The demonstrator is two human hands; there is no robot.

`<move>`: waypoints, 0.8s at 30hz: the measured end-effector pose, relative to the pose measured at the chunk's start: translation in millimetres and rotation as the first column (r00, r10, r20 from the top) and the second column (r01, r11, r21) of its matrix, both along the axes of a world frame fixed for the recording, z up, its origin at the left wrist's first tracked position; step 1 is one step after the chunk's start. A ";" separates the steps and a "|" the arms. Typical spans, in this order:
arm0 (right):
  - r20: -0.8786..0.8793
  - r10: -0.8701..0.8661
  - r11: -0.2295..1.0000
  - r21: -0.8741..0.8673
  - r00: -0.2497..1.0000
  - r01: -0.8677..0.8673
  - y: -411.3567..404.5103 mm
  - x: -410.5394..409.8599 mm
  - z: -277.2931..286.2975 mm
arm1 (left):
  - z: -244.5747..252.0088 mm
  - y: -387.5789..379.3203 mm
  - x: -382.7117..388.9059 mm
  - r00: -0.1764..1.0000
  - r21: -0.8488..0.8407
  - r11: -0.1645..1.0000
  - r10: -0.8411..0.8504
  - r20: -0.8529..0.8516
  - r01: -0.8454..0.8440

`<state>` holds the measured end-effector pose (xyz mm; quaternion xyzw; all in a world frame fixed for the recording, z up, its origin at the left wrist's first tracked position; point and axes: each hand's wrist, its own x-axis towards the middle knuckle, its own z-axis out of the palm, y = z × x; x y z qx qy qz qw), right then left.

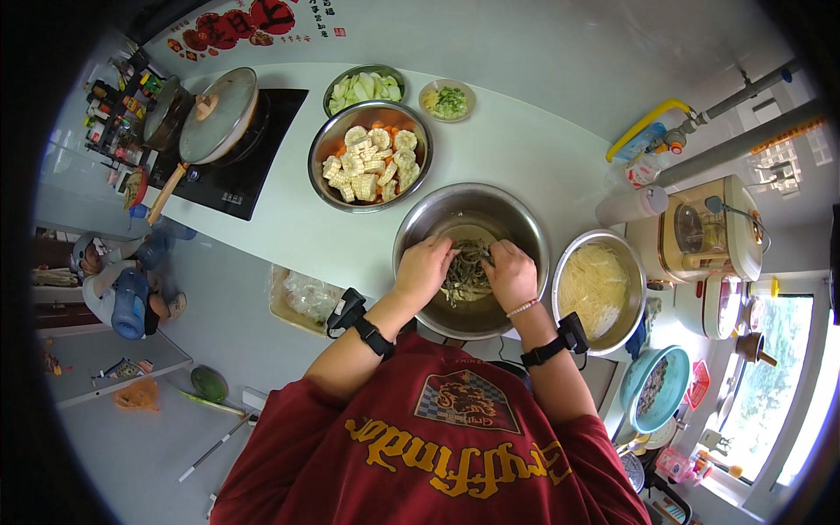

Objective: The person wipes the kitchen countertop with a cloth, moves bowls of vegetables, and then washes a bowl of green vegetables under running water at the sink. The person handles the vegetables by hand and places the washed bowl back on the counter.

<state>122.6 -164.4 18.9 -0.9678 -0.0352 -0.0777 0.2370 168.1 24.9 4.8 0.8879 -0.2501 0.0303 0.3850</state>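
A wide stainless-steel basin [410,226] stands before me at the counter's front edge. My left hand [425,264] and my right hand [512,274] reach into it from opposite sides. Between them they grip a tangle of dark, greenish-brown food strips [471,262], perhaps seaweed or mushroom. Pale, yellowish liquid or residue [462,303] shows beneath the strips. The fingertips are partly hidden by the clump. Close to the right of this basin, another steel bowl [594,289] holds pale yellow shreds, apparently potato.
Behind sit a steel bowl of corn and carrot pieces [367,167], sliced green vegetable [367,90] and a dish of chopped scallion [449,102]. A lidded pan [220,118] rests on the black cooktop [239,190]. A person [108,282] with blue water bottles is far left.
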 end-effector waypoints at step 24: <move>-0.447 -0.252 0.791 0.415 0.858 0.449 9.9 5.8 -75.1 | -32.7 -20.0 1.6 0.185 -0.237 0.683 -0.150 -0.971 -0.691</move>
